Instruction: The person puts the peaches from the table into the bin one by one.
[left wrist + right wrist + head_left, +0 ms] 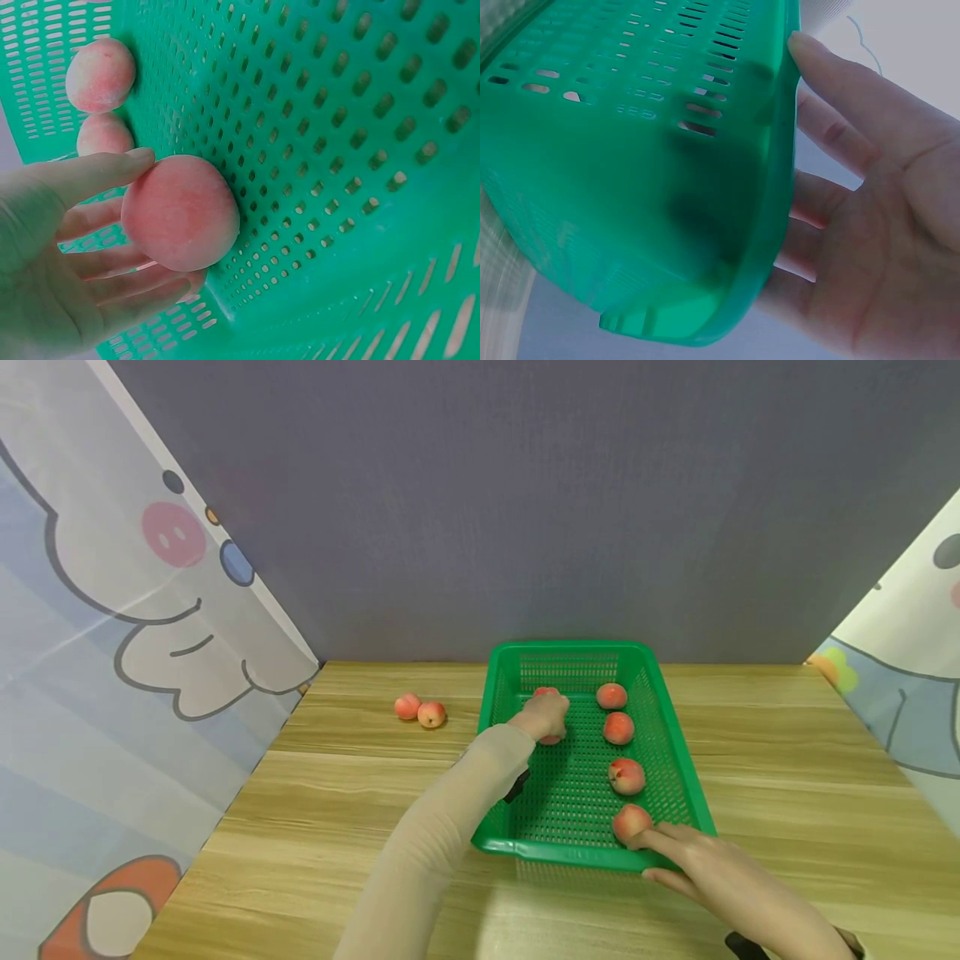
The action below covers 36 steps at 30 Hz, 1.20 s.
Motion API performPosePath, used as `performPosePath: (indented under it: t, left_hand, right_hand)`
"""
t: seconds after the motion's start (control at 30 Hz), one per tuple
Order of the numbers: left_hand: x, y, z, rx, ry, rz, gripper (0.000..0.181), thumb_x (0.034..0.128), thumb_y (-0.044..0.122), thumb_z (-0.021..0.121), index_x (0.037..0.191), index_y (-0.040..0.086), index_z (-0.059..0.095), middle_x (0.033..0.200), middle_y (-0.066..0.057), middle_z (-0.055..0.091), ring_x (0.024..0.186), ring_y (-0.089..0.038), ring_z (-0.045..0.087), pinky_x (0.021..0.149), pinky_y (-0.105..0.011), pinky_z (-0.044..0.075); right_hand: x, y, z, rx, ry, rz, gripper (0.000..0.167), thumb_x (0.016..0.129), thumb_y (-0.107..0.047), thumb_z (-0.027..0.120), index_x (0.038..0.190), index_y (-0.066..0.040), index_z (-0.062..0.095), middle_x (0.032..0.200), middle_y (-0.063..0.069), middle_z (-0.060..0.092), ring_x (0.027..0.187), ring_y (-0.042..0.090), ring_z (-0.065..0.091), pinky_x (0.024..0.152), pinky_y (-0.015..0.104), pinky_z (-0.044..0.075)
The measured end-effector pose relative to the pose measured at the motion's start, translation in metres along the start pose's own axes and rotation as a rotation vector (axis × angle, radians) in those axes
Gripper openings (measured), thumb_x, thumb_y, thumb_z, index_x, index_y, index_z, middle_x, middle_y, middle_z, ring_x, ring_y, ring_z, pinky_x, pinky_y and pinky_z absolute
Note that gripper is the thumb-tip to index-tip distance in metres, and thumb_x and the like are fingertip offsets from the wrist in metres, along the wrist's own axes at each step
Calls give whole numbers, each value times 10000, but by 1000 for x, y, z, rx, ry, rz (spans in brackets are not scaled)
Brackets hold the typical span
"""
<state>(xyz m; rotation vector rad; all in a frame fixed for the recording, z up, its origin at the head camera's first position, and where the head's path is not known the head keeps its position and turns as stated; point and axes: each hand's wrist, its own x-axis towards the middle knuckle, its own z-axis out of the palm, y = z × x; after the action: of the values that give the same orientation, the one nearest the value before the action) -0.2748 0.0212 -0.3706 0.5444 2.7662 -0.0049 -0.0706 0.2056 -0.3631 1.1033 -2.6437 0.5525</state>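
A peach (180, 214) is held by the left hand (542, 717) inside the green basket (573, 646), low at the left side. The thumb is laid against one side of the fruit, and the fingers are curved round behind it, slightly apart. Whether the fruit's weight is borne by the hand or by the basket floor cannot be told.

The near rim of the basket is held at its right corner by the right hand (701, 860), with the rim between thumb and fingers and the fingers a little spread. A near-corner peach (632, 822) is reached, or nearly reached, by a fingertip; contact cannot be confirmed. Three more peaches (626, 776) are lined up beyond it along the right side. Two loose peaches (431, 715) are set touching each other on the wooden table (337, 768), left of the basket.

Handling: the fruit is judged light, thin-skinned and easily bruised; its matt surface should not be slippery, but its round form is likely to roll. It is best taken across the widest part, with finger pads and light pressure. The basket is judged light and slightly flexible, and is best steadied by the rim.
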Motion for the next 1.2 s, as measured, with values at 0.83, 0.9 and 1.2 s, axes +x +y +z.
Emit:
performPosePath:
  t: [0.83,0.9,1.2]
  left_hand:
    - [-12,1,-25,-13,-4,62,204,816,297,628,936,137,584,885,31,578,721,-91,552,591,-246,455]
    - [-15,2,-29,-9,-2,69,211,817,301,626,940,135,587,888,34,578,716,-88,547,594,-253,453]
    - [-26,3,-42,8,-13,67,333,815,332,619,1080,134,579,1061,37,586,868,-96,568,673,-261,467]
  right_hand:
    - [0,1,1,5,1,-3,311,733,-256,689,1021,-220,576,893,-101,580,775,80,578,563,235,477]
    - [0,1,1,9,1,-4,311,733,-251,689,1021,-221,576,892,-103,577,773,74,574,559,232,474]
    - [-1,1,1,16,14,-13,289,747,-269,675,1016,-223,578,889,-111,571,770,64,569,560,230,473]
